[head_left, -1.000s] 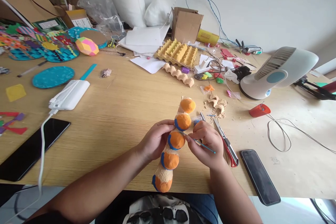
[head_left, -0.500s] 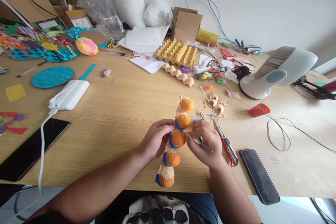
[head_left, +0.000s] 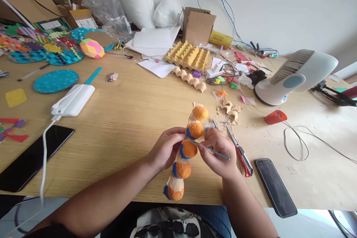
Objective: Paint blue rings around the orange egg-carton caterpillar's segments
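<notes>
- The egg-carton strip (head_left: 188,150) is held above the near edge of the table (head_left: 119,137), between the person's two hands, its five orange-covered domes in a slanting row; blue patches show on the left flanks of the nearer four.
- The left hand (head_left: 166,148) grips the strip's left side, thumb above and fingers mostly hidden beneath, presumably to steady it near the middle so neither end sags.
- The right hand (head_left: 219,152) pinches a thin blue stick (head_left: 221,154) between thumb and fingers, much as one holds a pen, which would suit fine control.
- The stick's far end points into the gap between the second and third domes from the far end; whether it touches the surface is hard to tell, since the fingertips crowd that spot.
- Turning the domes upward and rightward seems to leave that gap open to the right hand.
- A red-handled utility knife (head_left: 241,154) lies just beside the right hand, probably for easy reach.
</notes>
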`<action>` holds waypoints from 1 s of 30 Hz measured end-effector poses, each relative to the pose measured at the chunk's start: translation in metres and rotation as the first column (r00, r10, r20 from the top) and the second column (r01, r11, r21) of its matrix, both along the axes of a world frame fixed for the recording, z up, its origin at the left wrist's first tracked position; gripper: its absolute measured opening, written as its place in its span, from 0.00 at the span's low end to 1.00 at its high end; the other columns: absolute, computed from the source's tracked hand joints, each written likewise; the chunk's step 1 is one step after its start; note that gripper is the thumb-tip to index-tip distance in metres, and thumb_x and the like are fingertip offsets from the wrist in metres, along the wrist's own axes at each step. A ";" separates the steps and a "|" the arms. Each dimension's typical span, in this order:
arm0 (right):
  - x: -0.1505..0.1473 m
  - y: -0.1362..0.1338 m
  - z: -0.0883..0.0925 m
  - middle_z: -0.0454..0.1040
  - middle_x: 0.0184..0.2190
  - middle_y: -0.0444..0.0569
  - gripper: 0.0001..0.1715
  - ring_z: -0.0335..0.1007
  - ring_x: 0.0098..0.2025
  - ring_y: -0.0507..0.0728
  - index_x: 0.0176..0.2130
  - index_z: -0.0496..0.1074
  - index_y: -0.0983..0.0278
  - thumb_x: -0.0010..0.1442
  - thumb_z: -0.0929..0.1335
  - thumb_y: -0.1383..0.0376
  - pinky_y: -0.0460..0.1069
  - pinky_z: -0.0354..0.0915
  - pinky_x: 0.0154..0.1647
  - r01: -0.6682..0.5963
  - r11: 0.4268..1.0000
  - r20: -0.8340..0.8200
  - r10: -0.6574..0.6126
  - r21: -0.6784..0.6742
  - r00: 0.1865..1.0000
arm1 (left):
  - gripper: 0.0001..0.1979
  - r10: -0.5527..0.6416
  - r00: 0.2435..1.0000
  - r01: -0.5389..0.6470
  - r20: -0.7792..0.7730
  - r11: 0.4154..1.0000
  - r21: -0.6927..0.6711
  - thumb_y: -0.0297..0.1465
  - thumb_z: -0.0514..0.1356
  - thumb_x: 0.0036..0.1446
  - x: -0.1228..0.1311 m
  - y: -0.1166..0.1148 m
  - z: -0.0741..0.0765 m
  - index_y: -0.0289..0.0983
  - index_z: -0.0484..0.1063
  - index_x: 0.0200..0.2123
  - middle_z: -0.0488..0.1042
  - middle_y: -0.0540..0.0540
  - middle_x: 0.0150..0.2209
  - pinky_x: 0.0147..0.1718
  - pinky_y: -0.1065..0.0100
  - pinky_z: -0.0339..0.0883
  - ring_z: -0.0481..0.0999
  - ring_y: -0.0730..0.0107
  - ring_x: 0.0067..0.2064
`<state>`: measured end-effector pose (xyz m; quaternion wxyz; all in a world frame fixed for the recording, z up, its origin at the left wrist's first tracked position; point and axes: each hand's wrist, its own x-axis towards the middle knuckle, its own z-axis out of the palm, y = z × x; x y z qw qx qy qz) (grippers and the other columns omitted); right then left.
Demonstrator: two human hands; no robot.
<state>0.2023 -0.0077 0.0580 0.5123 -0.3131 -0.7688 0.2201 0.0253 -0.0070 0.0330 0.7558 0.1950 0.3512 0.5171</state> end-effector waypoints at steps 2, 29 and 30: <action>0.000 0.000 0.000 0.67 0.23 0.41 0.13 0.65 0.28 0.53 0.31 0.68 0.59 0.61 0.71 0.75 0.50 0.62 0.29 -0.003 1.000 -0.027 0.004 0.016 1.000 | 0.07 0.000 1.000 0.000 0.007 1.000 0.000 0.30 0.70 0.45 -0.001 0.000 0.000 0.35 0.82 0.30 0.79 0.47 0.27 0.30 0.68 0.66 0.74 0.68 0.28; -0.002 -0.001 -0.010 0.67 0.22 0.41 0.13 0.64 0.26 0.53 0.29 0.68 0.59 0.63 0.72 0.71 0.49 0.61 0.26 0.011 0.999 -0.108 -0.016 -0.047 0.994 | 0.06 -0.028 0.997 0.025 0.077 0.999 0.038 0.29 0.70 0.47 -0.002 -0.002 0.001 0.36 0.84 0.32 0.82 0.45 0.30 0.34 0.66 0.70 0.78 0.65 0.32; -0.002 -0.001 -0.011 0.67 0.23 0.41 0.13 0.64 0.26 0.53 0.29 0.68 0.59 0.63 0.72 0.71 0.49 0.61 0.26 0.015 0.999 -0.118 -0.021 -0.053 0.993 | 0.06 -0.019 0.997 0.016 0.073 0.999 0.036 0.29 0.70 0.47 -0.002 -0.002 0.001 0.36 0.84 0.32 0.82 0.45 0.30 0.33 0.66 0.69 0.77 0.65 0.32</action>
